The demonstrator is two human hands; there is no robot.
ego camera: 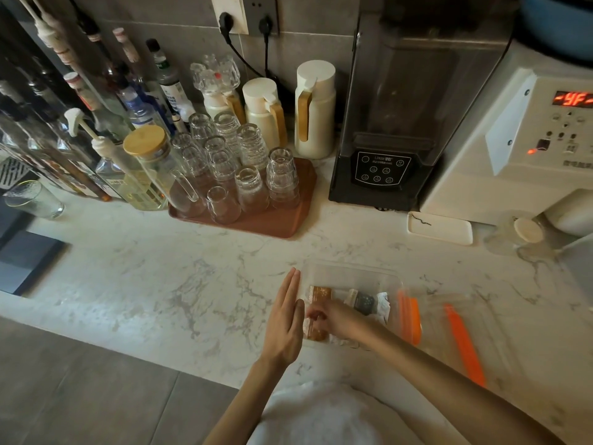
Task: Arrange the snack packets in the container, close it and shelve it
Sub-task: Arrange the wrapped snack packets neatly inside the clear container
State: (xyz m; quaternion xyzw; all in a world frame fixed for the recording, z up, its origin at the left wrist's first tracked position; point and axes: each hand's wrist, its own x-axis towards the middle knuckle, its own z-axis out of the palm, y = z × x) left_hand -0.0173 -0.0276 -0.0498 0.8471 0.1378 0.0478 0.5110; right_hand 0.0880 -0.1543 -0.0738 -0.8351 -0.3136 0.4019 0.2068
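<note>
A clear plastic container (353,274) sits on the marble counter near its front edge. Inside lie a brown snack packet (320,293), a dark packet (364,302) and a white one (383,303). My left hand (287,319) presses flat, fingers straight, against the container's left wall. My right hand (333,319) reaches into the container, fingers curled on a brown packet (316,333) at its near left corner. The clear lid (455,319) with orange clips lies to the right of the container; it looks blurred.
A brown tray (272,224) of upturned glasses stands behind, with bottles (106,123) and a lidded jar to its left. Cream jugs (316,107), a black blender (385,175), a white machine (513,149) and a small white tray (441,228) line the back right. A sink edge (25,261) lies at left.
</note>
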